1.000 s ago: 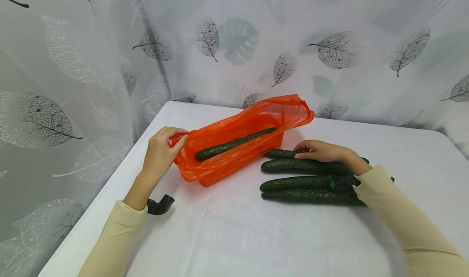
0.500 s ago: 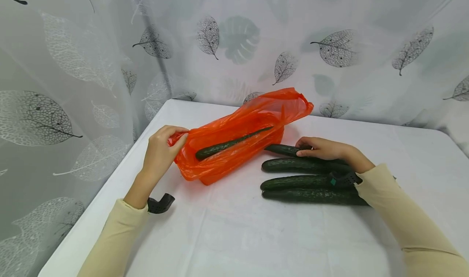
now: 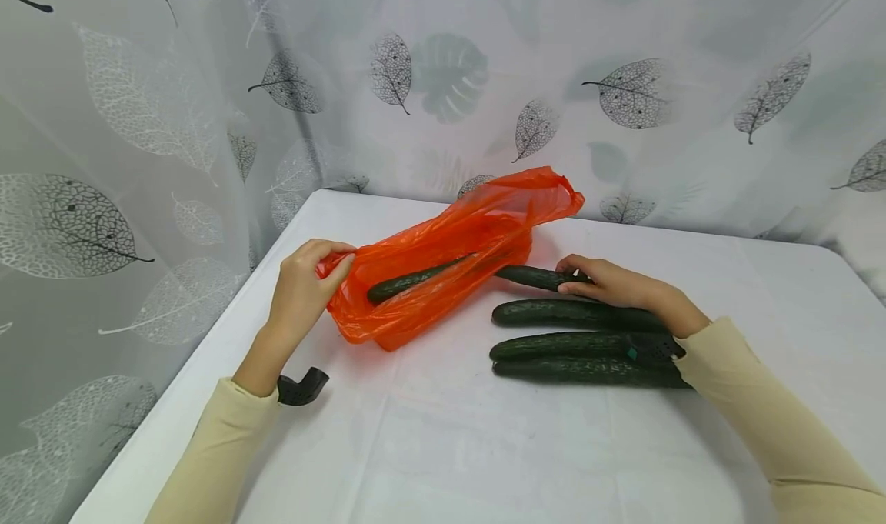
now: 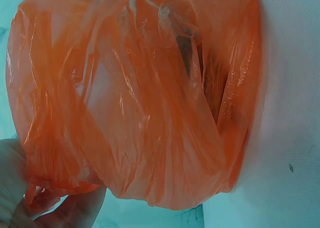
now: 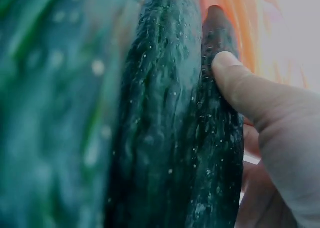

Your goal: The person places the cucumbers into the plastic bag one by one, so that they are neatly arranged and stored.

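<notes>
In the head view my left hand (image 3: 304,285) pinches the left edge of a thin orange plastic bag (image 3: 408,328), which lies on its side with its mouth spread. One dark green cucumber (image 3: 401,284) is inside, its far end covered by the plastic. My right hand (image 3: 612,284) grips another cucumber (image 3: 526,276), whose left end is right at the bag's front side. In the right wrist view the thumb (image 5: 250,87) presses along this cucumber. Folds of the bag (image 4: 145,112) fill most of the left wrist view, with fingers at its gathered edge.
Nearest the right hand lies a cucumber (image 3: 547,313), with two more, a middle one (image 3: 547,345) and a front one (image 3: 554,369), below it under the right wrist. A white cloth covers the table (image 3: 443,447). A leaf-printed curtain (image 3: 471,147) stands behind and at left.
My right hand has raised the cucumber's left end slightly, away from the one in front. The bag's front rim now hides more of the cucumber inside. The left hand stays put.
</notes>
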Demonstrator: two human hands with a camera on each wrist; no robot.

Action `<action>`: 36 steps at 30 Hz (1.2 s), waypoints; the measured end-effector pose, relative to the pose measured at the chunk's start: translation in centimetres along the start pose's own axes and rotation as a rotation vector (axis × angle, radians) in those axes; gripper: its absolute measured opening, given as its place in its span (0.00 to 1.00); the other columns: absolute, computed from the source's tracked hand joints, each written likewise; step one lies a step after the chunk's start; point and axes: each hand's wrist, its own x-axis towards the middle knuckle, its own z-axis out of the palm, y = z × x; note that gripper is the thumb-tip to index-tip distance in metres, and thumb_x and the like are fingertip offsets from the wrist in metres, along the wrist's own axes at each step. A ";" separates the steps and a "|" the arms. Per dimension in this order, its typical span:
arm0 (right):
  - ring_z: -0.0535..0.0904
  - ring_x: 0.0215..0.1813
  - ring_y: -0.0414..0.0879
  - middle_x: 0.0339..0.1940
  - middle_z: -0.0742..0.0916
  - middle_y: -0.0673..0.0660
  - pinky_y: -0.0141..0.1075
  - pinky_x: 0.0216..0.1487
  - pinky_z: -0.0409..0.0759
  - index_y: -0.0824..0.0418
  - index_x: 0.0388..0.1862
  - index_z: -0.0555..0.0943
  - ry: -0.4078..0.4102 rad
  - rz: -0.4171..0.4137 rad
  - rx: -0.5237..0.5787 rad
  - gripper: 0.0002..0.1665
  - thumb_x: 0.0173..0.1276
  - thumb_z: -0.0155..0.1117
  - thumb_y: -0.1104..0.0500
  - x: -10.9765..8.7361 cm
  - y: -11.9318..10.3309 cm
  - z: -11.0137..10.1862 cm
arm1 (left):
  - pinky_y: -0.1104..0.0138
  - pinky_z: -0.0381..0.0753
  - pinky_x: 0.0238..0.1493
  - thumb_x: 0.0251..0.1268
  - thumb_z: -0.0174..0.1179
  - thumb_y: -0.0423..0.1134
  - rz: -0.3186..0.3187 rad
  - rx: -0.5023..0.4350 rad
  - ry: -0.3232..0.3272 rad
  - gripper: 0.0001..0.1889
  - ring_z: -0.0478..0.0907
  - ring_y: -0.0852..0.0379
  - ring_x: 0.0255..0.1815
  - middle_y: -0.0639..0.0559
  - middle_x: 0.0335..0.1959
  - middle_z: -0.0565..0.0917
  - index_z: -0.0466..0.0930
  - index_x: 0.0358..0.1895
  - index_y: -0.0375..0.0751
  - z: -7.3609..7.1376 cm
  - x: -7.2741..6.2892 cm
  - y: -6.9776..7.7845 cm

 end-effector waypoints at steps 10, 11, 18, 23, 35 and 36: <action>0.79 0.44 0.47 0.44 0.81 0.54 0.39 0.48 0.80 0.65 0.52 0.72 0.009 -0.026 -0.024 0.16 0.69 0.63 0.64 0.1 -1.1 -0.4 | 0.48 0.83 0.46 0.65 0.63 0.33 -0.002 0.001 0.003 0.08 0.80 0.43 0.46 0.40 0.43 0.84 0.85 0.44 0.35 -0.2 -0.1 0.1; 0.79 0.44 0.47 0.44 0.81 0.54 0.39 0.48 0.80 0.65 0.53 0.72 0.005 -0.019 -0.022 0.16 0.69 0.63 0.63 0.0 -1.3 -0.4 | 0.49 0.83 0.46 0.65 0.63 0.33 -0.002 0.001 0.002 0.08 0.80 0.43 0.46 0.40 0.43 0.84 0.85 0.44 0.35 -0.2 -0.1 0.1; 0.79 0.43 0.48 0.43 0.81 0.51 0.38 0.46 0.80 0.62 0.52 0.74 0.019 -0.033 -0.040 0.17 0.67 0.66 0.61 -0.1 -2.5 -0.5 | 0.48 0.83 0.46 0.64 0.64 0.32 0.010 -0.004 0.007 0.08 0.80 0.43 0.46 0.39 0.43 0.84 0.85 0.44 0.34 -0.2 -0.1 0.2; 0.80 0.43 0.47 0.43 0.82 0.50 0.39 0.47 0.80 0.61 0.51 0.75 0.035 -0.059 -0.068 0.17 0.66 0.67 0.59 0.0 -3.4 -0.8 | 0.49 0.83 0.46 0.64 0.64 0.32 0.023 -0.003 0.019 0.08 0.80 0.43 0.45 0.39 0.42 0.84 0.85 0.44 0.33 -0.3 -0.1 0.2; 0.79 0.41 0.44 0.41 0.83 0.49 0.37 0.44 0.81 0.61 0.50 0.78 0.047 -0.072 -0.095 0.18 0.63 0.71 0.59 0.1 -5.5 -1.6 | 0.49 0.83 0.46 0.64 0.64 0.32 0.025 0.002 0.021 0.08 0.81 0.43 0.46 0.39 0.43 0.84 0.85 0.44 0.33 -0.4 0.0 0.3; 0.79 0.41 0.44 0.42 0.83 0.49 0.37 0.44 0.81 0.61 0.50 0.78 0.048 -0.073 -0.091 0.19 0.63 0.71 0.59 0.1 -5.6 -1.6 | 0.49 0.83 0.46 0.64 0.64 0.32 0.026 0.002 0.022 0.08 0.80 0.43 0.46 0.39 0.43 0.84 0.85 0.44 0.34 -0.4 0.1 0.3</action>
